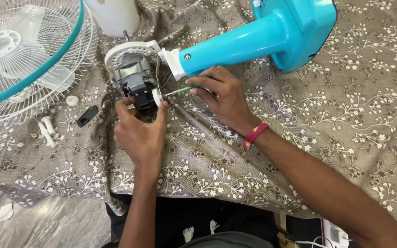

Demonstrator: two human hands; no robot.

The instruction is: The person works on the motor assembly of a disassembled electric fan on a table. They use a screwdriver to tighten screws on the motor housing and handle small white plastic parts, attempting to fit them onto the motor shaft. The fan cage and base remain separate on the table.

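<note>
My left hand (139,131) pinches the white knob (157,97) on the fan motor (135,78), while my right hand (224,94) grips a green-handled screwdriver (180,90) pointed at it.

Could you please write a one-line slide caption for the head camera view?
Left hand steadies an exposed fan motor on a turquoise stand while the right hand applies a green screwdriver.

fan guard (19,59) cut off top/left, blue stand base (299,27) cropped at top, screwdriver (180,90) handle hidden in right hand (224,98)
</note>
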